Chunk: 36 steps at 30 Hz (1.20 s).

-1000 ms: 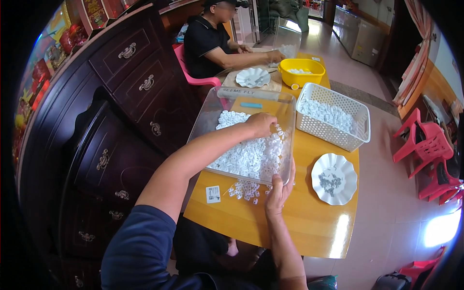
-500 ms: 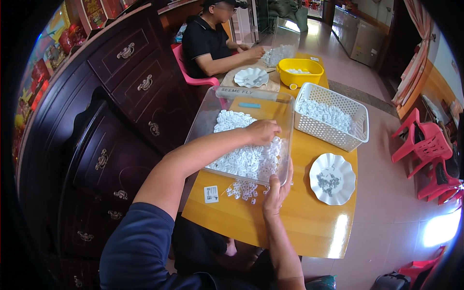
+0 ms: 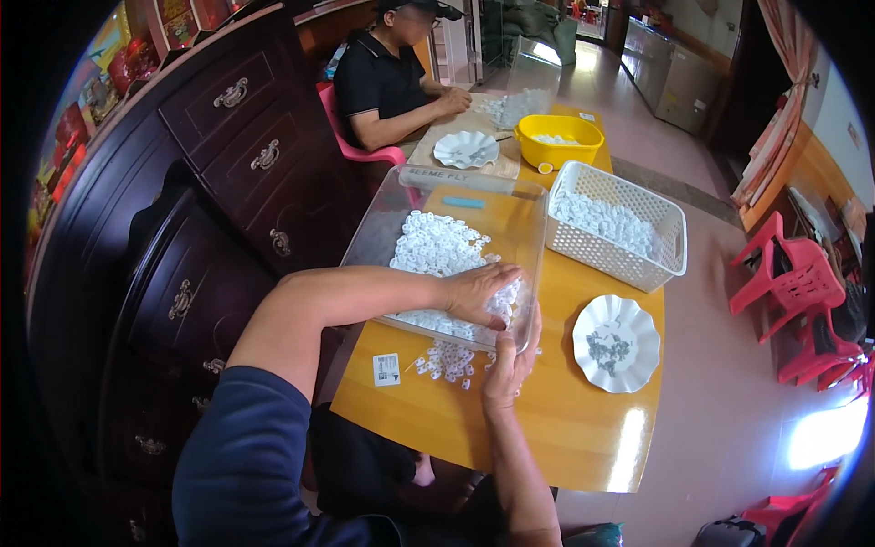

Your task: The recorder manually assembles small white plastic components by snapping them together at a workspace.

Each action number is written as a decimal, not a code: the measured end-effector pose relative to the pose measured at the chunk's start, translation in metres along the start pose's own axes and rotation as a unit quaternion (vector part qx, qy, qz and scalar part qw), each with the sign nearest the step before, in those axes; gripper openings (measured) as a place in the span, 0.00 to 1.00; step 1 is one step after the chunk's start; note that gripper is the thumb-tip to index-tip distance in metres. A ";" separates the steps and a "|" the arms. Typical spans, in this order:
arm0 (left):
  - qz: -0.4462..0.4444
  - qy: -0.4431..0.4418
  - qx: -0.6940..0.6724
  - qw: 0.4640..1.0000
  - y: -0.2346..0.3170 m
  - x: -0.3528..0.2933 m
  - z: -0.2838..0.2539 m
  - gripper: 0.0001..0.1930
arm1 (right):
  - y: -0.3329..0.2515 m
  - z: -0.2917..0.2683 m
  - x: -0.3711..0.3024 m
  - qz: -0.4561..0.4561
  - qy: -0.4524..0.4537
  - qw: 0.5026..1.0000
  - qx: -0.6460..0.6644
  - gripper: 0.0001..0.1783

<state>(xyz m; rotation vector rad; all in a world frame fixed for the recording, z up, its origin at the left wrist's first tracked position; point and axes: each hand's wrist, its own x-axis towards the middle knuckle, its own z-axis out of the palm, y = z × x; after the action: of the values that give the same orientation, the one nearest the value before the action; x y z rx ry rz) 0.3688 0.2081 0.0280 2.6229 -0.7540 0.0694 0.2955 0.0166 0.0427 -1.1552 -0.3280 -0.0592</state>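
Note:
A clear plastic bin [image 3: 415, 178] stands on the wooden table, its near edge over a loose scatter of white pieces [image 3: 451, 358]. Inside lies a heap of small white plastic pieces [image 3: 433, 244], each with an opening in it. My left hand [image 3: 476, 294] reaches across into the bin and rests on the heap at the near right, its fingers stretched and thumb apart; I see nothing held. At the bin's near right corner, my right hand [image 3: 510, 366] grips the rim and wall. A blue-green strip [image 3: 463, 202] shows near the bin's far end.
Right of the bin stand a white perforated basket [image 3: 679, 264] of white pieces and a scalloped plate [image 3: 638, 369] with small grey bits. A printed card [image 3: 386, 369] lies at the left. Beyond are a yellow tub [image 3: 583, 153], another plate [image 3: 466, 150] and a seated person [image 3: 378, 87].
My left hand has gone from a curled, closed shape to spread fingers, and moved toward the bin's near right corner. The right hand keeps its grip. The whole view has shifted slightly.

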 end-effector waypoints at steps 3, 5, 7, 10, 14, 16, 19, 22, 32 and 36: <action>0.001 0.019 0.016 1.000 0.019 0.000 -0.003 0.54 | -0.004 0.001 0.002 0.023 -0.006 0.999 0.024 0.37; -0.020 0.009 0.016 1.000 0.029 0.001 -0.005 0.48 | 0.004 -0.003 0.005 -0.031 -0.002 0.997 -0.068 0.35; -0.012 0.022 0.027 0.999 0.027 -0.002 -0.001 0.46 | 0.006 -0.003 0.006 -0.006 -0.005 0.998 -0.056 0.35; -0.007 0.027 0.041 0.999 0.016 -0.003 0.008 0.42 | 0.010 0.003 0.006 0.022 0.000 1.000 -0.022 0.34; 0.015 0.041 0.028 0.999 0.009 -0.003 0.011 0.39 | 0.012 0.007 0.007 0.021 0.010 1.000 -0.011 0.34; 0.049 0.054 0.054 0.996 0.006 -0.002 0.014 0.36 | 0.013 0.006 0.008 -0.012 0.014 0.999 -0.032 0.34; 0.066 0.064 0.058 0.994 -0.004 0.000 0.019 0.32 | 0.012 0.008 0.006 -0.003 0.014 0.999 -0.030 0.33; 0.085 0.070 0.077 0.991 -0.006 0.005 0.019 0.29 | 0.006 0.010 0.007 -0.009 0.022 0.998 -0.052 0.32; 0.021 -0.038 0.139 0.989 0.001 0.012 -0.003 0.23 | -0.004 0.014 0.007 -0.027 0.027 0.997 -0.073 0.33; 0.011 -0.049 0.151 0.987 0.007 0.018 -0.010 0.20 | -0.004 0.010 0.007 0.004 0.023 0.997 -0.071 0.32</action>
<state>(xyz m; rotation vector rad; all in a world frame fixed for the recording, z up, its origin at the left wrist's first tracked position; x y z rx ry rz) 0.3816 0.1977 0.0430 2.9226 -0.8644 0.0636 0.2991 0.0251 0.0519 -1.2936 -0.2823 -0.1042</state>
